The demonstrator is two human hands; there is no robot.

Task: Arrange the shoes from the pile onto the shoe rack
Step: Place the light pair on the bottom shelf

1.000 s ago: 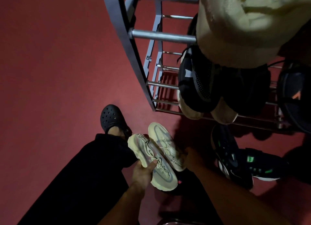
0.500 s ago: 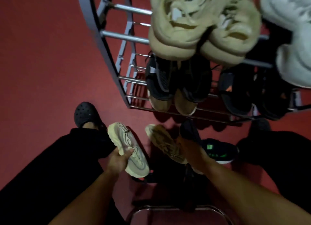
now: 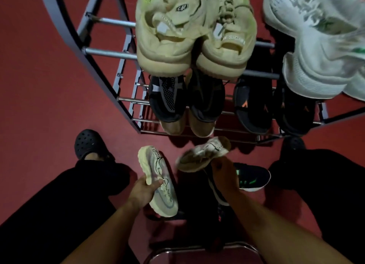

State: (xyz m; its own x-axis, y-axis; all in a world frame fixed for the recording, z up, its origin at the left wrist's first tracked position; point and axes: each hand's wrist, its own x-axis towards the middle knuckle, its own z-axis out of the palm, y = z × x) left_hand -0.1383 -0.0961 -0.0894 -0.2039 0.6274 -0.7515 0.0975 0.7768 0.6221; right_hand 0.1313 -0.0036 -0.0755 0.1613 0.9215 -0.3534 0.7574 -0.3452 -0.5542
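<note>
- Centrally, the left hand (image 3: 141, 191) is closed around the side of a cream sneaker (image 3: 158, 181), thumb across the laces, holding it clear of the red floor (image 3: 39, 85) with its heel end pointing away from the person.
- The right hand (image 3: 223, 176) grips the matching cream sneaker (image 3: 203, 154), which is blurred and tilted, just in front of the lowest tier of the shoe rack (image 3: 110, 52).
- On the upper bars of the rack rests a beige pair (image 3: 195, 32); beside it, to the right, a white pair (image 3: 320, 42).
- On a lower tier stand a black-and-tan pair (image 3: 185, 103) and, to its right, a black pair with orange marks (image 3: 272, 107).
- Below the right hand, a black sneaker with green accents (image 3: 250, 177) lies on the floor among other dark shoes too dim to make out.
- At left, a black clog (image 3: 88, 144) is worn on the person's foot; dark trouser legs flank both arms.
</note>
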